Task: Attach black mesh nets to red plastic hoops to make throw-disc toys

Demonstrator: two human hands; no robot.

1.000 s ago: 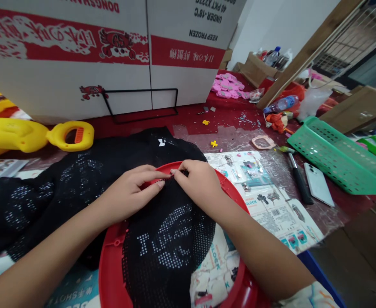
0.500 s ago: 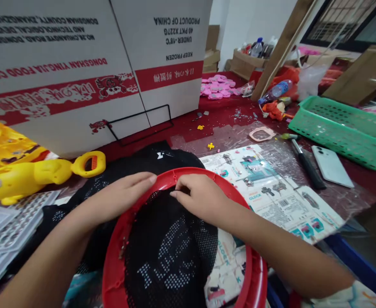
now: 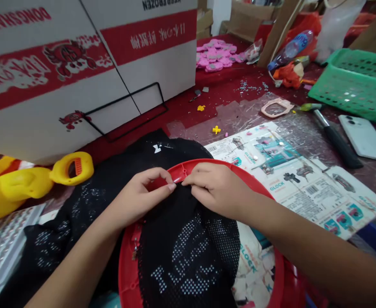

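Left hand [image 3: 146, 192] has come in from the ring's rim to meet the right hand [image 3: 222, 188]

Half a second ago the left hand lay off to one side; now its thumb and forefinger tips close on the edge of the black cloth [image 3: 178, 229], the space behind them arched open. Just beside it, the right hand pinches at the same edge, its fingers curled. Anything finer between the fingertips is too small for me to make out. The cloth, patterned with pale dots, lies across the red ring [image 3: 128, 273], the pinched edge near the ring's far rim.

Under it all is a dark red worktop [image 3: 181, 96], partly covered in clear film. To the right I see a printed card [image 3: 303, 201], a black-handled tool [image 3: 342, 145], a phone [image 3: 366, 137] and a green basket [image 3: 348, 94]. A yellow toy [image 3: 17, 186] sits at the left, above a compartment tray [image 3: 11, 244]. Behind stands a big carton [image 3: 156, 55], with a heap of pink pieces [image 3: 213, 55] beside it and a bottle [image 3: 292, 49] farther right.
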